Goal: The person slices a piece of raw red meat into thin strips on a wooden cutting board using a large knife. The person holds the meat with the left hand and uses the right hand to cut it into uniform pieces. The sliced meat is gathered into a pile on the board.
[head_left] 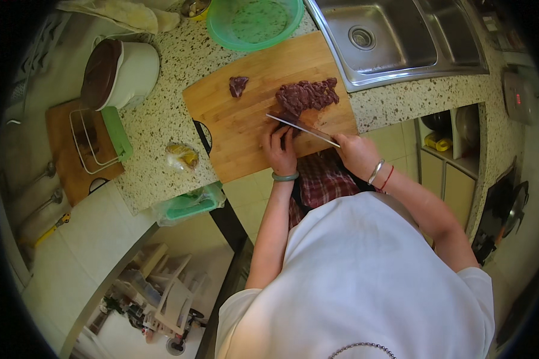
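A wooden cutting board (239, 125) lies on the speckled counter. My right hand (358, 157) is closed round the handle of a kitchen knife (302, 128), whose blade points up and left across the board. At the board's near edge, my left hand (279, 154) has its fingers bent down on a dark piece of meat beside the blade; the fingertips are partly hidden. Just beyond the knife sits a pile of sliced dark red meat (307, 97). One separate chunk of meat (238, 86) rests farther left on the board.
A green plastic basin (254, 24) stands behind the board, with a steel sink (395, 45) to its right. On the left are a white cooker with a brown lid (139, 72), a small clear bag (181, 157) and a second board (72, 137) with a wire rack. A bag-lined green bin (191, 204) hangs below the counter edge.
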Action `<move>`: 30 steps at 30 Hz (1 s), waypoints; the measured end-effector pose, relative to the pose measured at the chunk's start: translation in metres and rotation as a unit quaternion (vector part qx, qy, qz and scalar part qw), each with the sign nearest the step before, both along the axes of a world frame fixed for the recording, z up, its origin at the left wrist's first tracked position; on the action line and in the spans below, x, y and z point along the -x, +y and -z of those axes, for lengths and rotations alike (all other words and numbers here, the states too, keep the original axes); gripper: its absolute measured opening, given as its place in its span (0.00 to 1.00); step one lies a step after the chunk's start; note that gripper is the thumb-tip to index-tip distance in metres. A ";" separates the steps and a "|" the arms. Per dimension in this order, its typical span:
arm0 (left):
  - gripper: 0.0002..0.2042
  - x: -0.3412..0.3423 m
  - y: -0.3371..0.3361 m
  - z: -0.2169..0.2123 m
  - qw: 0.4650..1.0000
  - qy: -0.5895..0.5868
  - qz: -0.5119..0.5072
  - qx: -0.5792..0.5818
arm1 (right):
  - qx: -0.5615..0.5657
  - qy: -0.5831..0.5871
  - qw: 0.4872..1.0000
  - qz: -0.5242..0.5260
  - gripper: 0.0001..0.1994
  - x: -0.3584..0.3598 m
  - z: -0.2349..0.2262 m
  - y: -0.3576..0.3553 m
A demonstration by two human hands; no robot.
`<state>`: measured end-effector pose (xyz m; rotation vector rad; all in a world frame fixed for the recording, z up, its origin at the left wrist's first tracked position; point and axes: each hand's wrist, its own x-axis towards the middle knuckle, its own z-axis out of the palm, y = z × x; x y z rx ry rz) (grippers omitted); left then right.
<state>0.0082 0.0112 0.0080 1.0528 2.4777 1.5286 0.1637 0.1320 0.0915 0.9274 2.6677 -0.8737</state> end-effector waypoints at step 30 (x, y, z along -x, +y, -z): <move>0.05 0.001 -0.002 0.000 1.000 0.017 0.005 0.018 | 0.023 -0.020 0.999 0.021 0.11 0.010 -0.004 0.041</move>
